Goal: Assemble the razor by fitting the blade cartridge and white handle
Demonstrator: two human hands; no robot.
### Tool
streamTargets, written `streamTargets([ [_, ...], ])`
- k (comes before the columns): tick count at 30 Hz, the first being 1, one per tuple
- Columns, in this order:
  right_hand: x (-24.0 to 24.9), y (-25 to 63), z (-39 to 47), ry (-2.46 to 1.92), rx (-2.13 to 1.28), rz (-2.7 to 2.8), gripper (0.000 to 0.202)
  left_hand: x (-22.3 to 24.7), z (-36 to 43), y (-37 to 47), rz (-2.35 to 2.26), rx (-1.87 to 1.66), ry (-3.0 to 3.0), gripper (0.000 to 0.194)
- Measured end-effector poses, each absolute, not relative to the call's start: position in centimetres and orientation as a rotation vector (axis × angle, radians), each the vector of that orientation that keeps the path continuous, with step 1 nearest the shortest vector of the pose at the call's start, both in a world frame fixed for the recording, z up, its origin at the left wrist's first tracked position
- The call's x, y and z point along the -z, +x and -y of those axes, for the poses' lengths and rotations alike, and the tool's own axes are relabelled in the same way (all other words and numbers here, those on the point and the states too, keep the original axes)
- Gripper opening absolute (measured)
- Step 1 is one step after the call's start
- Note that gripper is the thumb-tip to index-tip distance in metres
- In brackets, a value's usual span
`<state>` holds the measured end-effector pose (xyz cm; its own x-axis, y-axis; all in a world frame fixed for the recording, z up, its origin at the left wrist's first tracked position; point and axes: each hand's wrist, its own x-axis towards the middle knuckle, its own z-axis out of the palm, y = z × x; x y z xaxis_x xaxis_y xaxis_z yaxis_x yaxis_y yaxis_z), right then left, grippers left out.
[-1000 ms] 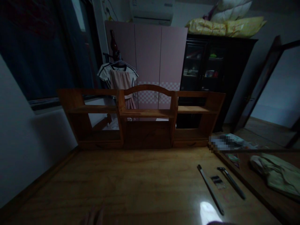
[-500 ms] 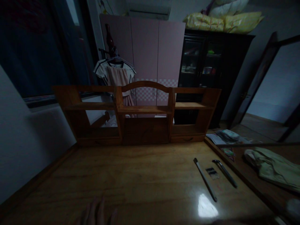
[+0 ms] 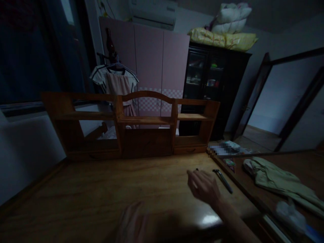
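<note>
My right hand point(image 3: 204, 185) hangs low over the right part of a wooden desktop point(image 3: 96, 189). Its fingers are loosely bent and a gap shows between them; I make out nothing held. Past the knuckles peeks the dark tip of a slim grey rod point(image 3: 197, 169), the remainder hidden by hand and forearm. Just right of the hand lies a T-headed tool with a dark handle point(image 3: 224, 182), shaped like a razor or small hammer. My left hand point(image 3: 133, 221), blurred and dim, is open with fingers apart near the desk's front edge, holding nothing.
A wooden shelf unit point(image 3: 146, 119) with cubbies stands along the desk's back. A raised rim point(image 3: 238, 189) edges the right side. Beyond it are green folded cloth point(image 3: 275, 177) and a clear plastic bag point(image 3: 291, 214). A wall point(image 3: 27, 145) borders the left.
My right hand has come into view over the rod and hides the small dark-striped packet seen before. The left hand appears farther right. The view has shifted right.
</note>
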<state>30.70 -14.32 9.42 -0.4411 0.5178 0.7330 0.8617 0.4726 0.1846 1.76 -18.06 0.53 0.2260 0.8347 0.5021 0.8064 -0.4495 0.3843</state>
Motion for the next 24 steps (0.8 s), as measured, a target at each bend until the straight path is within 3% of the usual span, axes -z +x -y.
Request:
streamTargets([
  [4,-8.3,40.0,9.3,-1.958,0.545,1.972,0.024,-4.6,17.0,12.3,-1.242,-0.837,2.342,0.03],
  [9,-5.8,48.7,9.4,-2.483,0.145,1.817,0.029,-4.6,15.0,23.2,-1.124,-0.743,2.385,0.035],
  [12,-3.9,50.8,10.5,-2.464,-0.057,1.763,0.034,-3.0,13.6,27.3,-1.177,-0.628,2.402,0.037],
  [17,-1.7,51.5,11.2,-2.238,-0.162,1.674,0.023,-1.3,12.2,30.6,-1.368,-0.451,2.405,0.034],
  [24,-0.5,47.3,11.0,-1.925,-0.344,1.752,0.023,-0.3,11.1,27.6,-1.433,-0.495,2.404,0.028],
])
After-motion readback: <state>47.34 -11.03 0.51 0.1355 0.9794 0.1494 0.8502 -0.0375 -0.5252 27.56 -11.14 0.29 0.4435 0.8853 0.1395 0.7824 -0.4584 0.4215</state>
